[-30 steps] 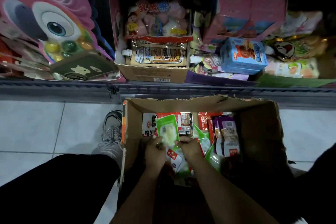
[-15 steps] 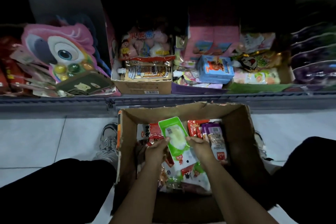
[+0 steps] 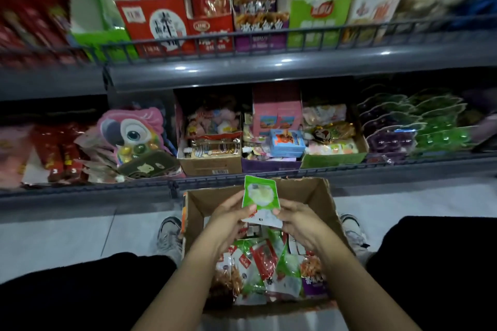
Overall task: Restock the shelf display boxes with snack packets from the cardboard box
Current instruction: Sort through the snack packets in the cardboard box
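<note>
Green snack packet (image 3: 259, 194): flat glossy pouch, rounded corners, pale lumpy contents behind a clear window, long axis near upright, top leaning slightly away toward the shelf. Held above the open cardboard box (image 3: 320, 196), with a white-backed packet (image 3: 265, 219) stacked just below it. Left hand (image 3: 230, 219) gripping the left edge, thumb curled onto the front; right hand (image 3: 298, 220) pinching the lower right corner, fingers curled behind. Box of rough brown corrugated board, torn rim, on the tiled floor (image 3: 80, 234) between two grey sneakers, filled with loose crinkled packets (image 3: 265, 269) in red, green, white and purple. Just beyond, lower grey metal shelf (image 3: 80, 191) with a pink parrot-shaped pack (image 3: 131, 131), a brown carton of sweets (image 3: 212, 164) and a small blue box (image 3: 286, 142). Above, upper shelf (image 3: 269, 67) with wire rail, upright display boxes side by side: red (image 3: 158, 27), purple (image 3: 259, 35), green (image 3: 314, 24). Edges blurred.
</note>
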`<state>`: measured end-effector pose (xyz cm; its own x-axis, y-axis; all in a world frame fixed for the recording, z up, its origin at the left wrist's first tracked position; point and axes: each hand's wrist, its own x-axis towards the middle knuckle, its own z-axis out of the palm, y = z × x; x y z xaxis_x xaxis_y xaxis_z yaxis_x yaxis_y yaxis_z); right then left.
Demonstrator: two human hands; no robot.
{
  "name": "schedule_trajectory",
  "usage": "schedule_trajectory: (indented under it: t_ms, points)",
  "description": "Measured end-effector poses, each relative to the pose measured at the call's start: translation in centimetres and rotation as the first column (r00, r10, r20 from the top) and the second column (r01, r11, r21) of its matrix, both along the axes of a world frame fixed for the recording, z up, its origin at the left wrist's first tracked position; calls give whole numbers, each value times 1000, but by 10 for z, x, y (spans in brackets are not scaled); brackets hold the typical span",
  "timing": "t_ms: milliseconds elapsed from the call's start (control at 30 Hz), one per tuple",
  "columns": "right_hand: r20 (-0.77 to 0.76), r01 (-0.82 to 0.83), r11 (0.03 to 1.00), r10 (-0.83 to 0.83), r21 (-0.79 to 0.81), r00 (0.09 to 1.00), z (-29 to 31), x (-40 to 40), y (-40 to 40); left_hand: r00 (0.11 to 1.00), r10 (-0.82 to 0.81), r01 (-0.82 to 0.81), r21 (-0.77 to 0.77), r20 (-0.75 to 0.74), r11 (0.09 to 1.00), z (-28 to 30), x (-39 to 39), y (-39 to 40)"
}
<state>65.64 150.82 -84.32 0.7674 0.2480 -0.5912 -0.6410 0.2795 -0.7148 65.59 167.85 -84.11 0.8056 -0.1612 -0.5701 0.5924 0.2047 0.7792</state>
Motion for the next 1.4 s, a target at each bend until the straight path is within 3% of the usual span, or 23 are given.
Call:
schedule_trajectory:
  t_ms: [167, 333, 467, 600, 767, 1000, 1200, 1400]
  points:
    - [164, -24, 998, 32, -50, 986, 54, -4, -7, 985, -128, 118, 89, 117, 989, 53, 0, 3]
    - [333, 54, 959, 43, -277, 942, 94, 4, -7, 920, -292, 132, 492, 263, 860, 99, 10, 9]
    - [465, 109, 926, 78, -362, 882, 125, 16, -6, 828, -378, 111, 540, 414, 834, 137, 23, 12]
    - [518, 74, 934, 127, -349, 846, 154, 32, -8, 782, -435, 101, 600, 445, 794, 170, 39, 16]
    - [576, 19, 915, 237, -403, 783, 189, 55, -8, 711, -378, -51, 580, 592, 813, 207, 57, 19]
    - [662, 222, 796, 273, -563, 698, 231, 78, 8, 721, -159, -202, 424, 674, 883, 230, 77, 23]
    - [744, 316, 758, 313, -570, 590, 246, 99, 21, 693, 6, -292, 273, 721, 917, 236, 96, 31]
    - [663, 52, 840, 387, -540, 641, 256, 121, 33, 683, 119, -337, 167, 721, 926, 247, 114, 38]
